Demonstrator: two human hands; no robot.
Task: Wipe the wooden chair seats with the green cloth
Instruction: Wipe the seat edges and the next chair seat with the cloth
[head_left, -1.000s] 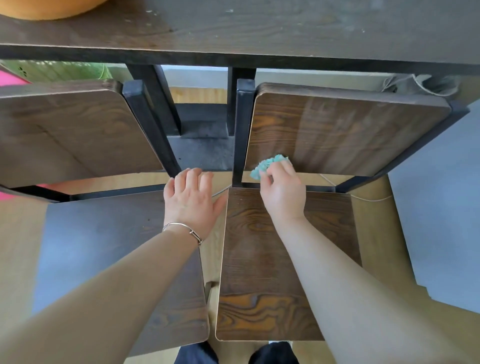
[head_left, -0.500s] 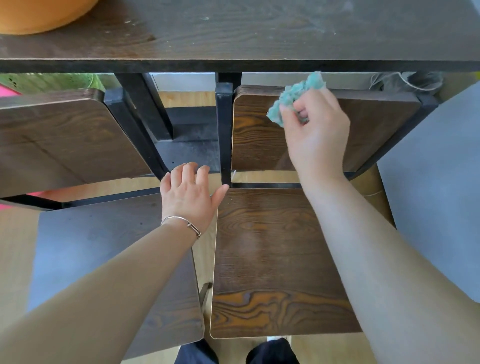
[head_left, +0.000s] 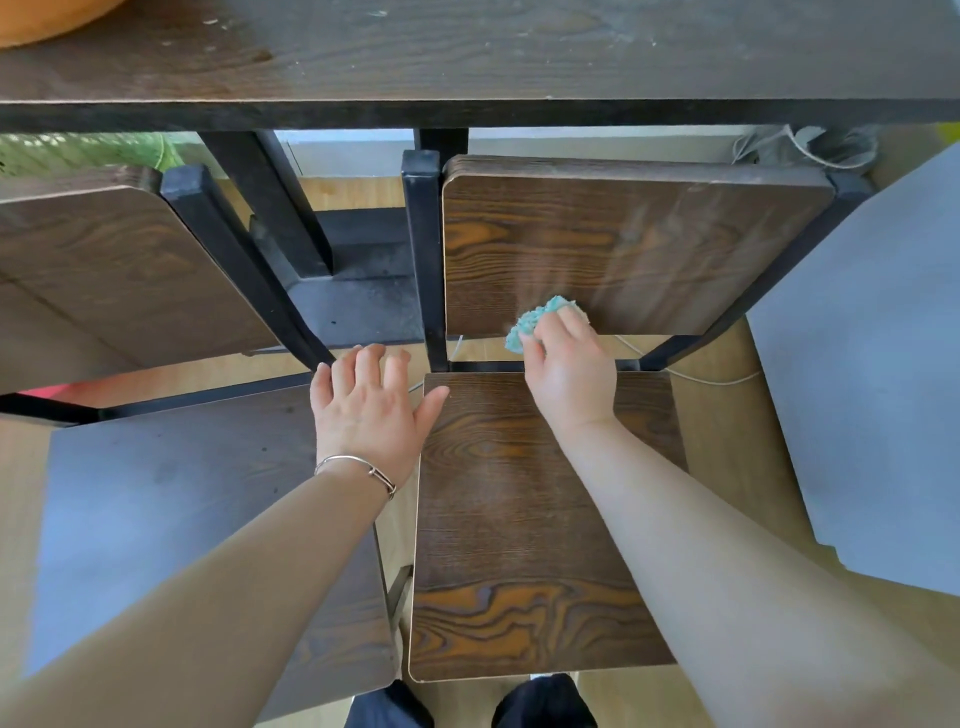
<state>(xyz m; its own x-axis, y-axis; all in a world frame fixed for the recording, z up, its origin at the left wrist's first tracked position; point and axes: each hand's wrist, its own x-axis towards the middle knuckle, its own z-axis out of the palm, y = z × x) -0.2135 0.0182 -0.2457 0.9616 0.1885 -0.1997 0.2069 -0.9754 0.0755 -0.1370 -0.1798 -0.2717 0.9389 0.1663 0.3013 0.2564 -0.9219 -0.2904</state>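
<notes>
At lower edge of brown wood-grain chair backrest (head_left: 623, 249): crumpled green cloth (head_left: 537, 321).
Right hand (head_left: 569, 376) fingers curled round cloth, which bulges past fingertips; left hand (head_left: 369, 413) flat, fingers spread, on neighbouring dark wooden chair seat (head_left: 182, 493).

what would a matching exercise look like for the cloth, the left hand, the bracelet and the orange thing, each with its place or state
Column one
1. green cloth
2. left hand
3. bracelet
4. orange object

Column two
a. round the left wrist
b. on the tabletop, far upper left
c. bunched in the right hand, against the right chair's backrest
d. open, fingers spread, at the back corner of the left chair seat

Pairs: 1-c, 2-d, 3-a, 4-b
</notes>
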